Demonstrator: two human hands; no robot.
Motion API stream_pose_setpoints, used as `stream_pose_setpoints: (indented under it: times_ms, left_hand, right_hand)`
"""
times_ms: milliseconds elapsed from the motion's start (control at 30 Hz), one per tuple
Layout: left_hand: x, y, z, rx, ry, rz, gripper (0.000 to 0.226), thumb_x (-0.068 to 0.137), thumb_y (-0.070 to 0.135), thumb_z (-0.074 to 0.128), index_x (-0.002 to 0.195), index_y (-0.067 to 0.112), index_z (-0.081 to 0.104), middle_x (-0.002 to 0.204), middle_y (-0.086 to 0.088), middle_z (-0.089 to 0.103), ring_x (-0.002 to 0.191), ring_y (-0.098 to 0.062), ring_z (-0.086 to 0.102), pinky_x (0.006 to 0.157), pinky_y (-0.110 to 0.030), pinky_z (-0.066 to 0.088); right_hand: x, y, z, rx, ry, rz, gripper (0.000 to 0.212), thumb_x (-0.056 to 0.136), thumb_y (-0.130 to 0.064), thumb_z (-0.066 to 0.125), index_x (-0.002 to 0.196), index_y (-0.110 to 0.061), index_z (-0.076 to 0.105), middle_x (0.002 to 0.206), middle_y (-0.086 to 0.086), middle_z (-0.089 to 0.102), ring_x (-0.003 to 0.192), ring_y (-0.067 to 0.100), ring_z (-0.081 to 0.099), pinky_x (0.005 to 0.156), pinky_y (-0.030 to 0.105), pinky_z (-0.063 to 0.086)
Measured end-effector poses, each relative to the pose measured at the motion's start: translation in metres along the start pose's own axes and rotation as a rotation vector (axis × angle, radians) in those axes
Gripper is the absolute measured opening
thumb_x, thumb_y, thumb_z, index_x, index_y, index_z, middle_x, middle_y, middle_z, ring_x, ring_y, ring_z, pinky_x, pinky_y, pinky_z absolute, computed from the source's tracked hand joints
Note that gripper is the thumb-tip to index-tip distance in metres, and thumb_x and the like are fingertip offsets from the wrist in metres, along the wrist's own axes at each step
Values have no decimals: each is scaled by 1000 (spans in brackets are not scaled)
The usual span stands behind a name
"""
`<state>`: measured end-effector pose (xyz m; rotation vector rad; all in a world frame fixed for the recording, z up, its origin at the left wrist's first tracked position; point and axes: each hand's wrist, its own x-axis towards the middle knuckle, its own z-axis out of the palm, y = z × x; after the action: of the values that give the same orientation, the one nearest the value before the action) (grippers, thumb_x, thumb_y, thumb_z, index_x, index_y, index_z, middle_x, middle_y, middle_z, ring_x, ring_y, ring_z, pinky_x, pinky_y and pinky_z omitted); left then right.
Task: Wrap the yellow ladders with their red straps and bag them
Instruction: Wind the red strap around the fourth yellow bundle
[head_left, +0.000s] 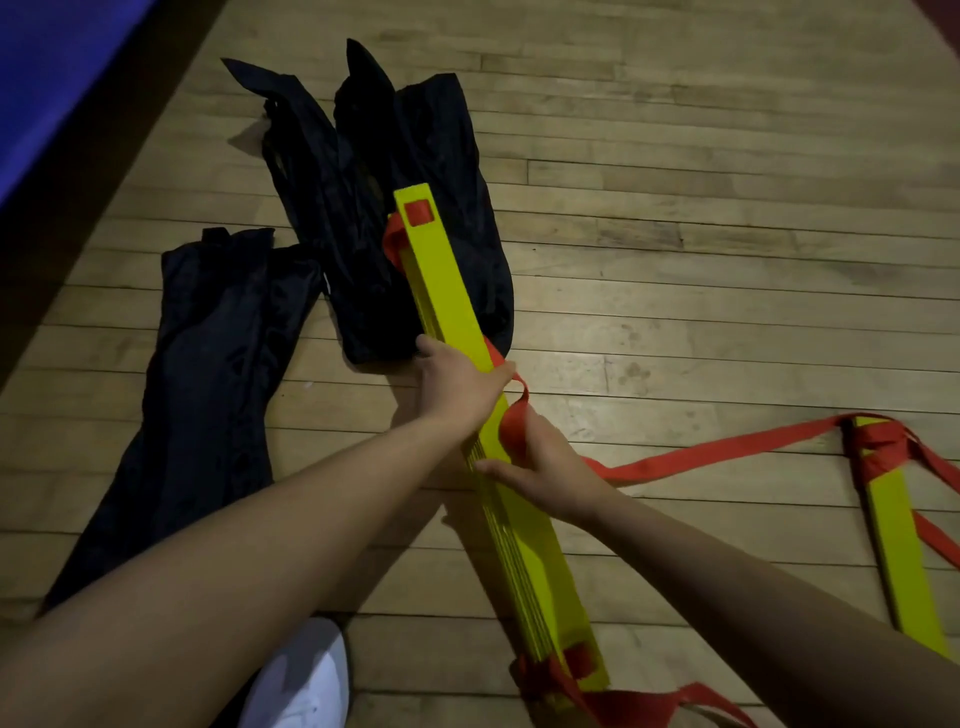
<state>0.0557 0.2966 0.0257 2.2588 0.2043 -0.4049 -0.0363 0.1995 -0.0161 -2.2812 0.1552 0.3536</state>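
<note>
I am wrapping the red strap (514, 423) around the yellow ladder (467, 374) that lies by the black bags (395, 218), my left hand (457, 382) squeezing the ladder, my right hand (545, 467) holding the strap, and next I should pull it tight.

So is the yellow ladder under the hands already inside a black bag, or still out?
Out. The ladder stack lies exposed across a black bag, both hands gripping its middle at the red strap.
</note>
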Motion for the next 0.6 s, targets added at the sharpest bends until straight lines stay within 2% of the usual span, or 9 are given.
stream_pose_setpoints:
  times_ms: [67,133,200,267,333,433,533,600]
  left_hand:
    - [6,1,-4,-72,-4,-68,66,82,25,73,126,0,30,124,-15,51,116,-31,52,78,-29,37]
    - [11,-3,-10,-211,-11,-162,59,86,18,67,129,1,30,116,-11,50,114,-27,51,78,-27,35]
    - [14,-7,-13,-337,3,-211,58,85,18,68,129,3,32,109,-7,47,109,-25,51,80,-29,38]
    - [16,-9,-19,-383,52,-207,66,80,22,76,128,4,34,110,-5,48,104,-20,50,82,-30,40]
    - [21,-8,-22,-389,82,-224,69,78,22,78,127,2,33,115,-8,50,106,-23,52,86,-33,43]
    - [24,-6,-24,-392,89,-267,59,82,15,71,124,2,33,114,-12,52,104,-29,54,85,-36,45]
    - [23,-6,-23,-359,61,-266,56,82,15,67,125,0,35,111,-11,52,102,-30,53,80,-34,43]
    - [24,-6,-23,-360,34,-257,47,81,15,65,118,1,39,101,-7,52,92,-27,51,74,-31,39]
  right_hand:
    - [-3,1,-6,0,11,-43,36,90,-47,58,104,-16,49,94,6,57,86,22,53,77,41,46]
    - [-9,2,-9,76,33,-27,29,97,-41,48,114,-18,51,91,2,62,84,18,59,76,42,50]
    - [-16,5,-11,116,78,-5,30,101,-35,42,127,-21,48,81,-7,61,73,9,59,67,35,50]
    - [-21,8,-9,85,79,-15,29,101,-33,44,127,-21,49,76,-12,56,64,3,52,59,26,42]
    - [-23,12,-8,36,46,-54,24,99,-30,49,119,-19,57,81,-9,60,67,3,52,61,24,41]
    - [-21,13,-10,11,38,-28,17,98,-15,50,107,-15,65,85,-3,65,71,7,57,66,24,46]
    - [-16,14,-16,112,71,65,28,94,1,44,107,-14,64,87,-1,64,72,10,60,70,22,49]
    - [-17,15,-19,165,59,97,32,96,0,41,114,-16,61,84,-2,60,68,7,54,64,15,44]
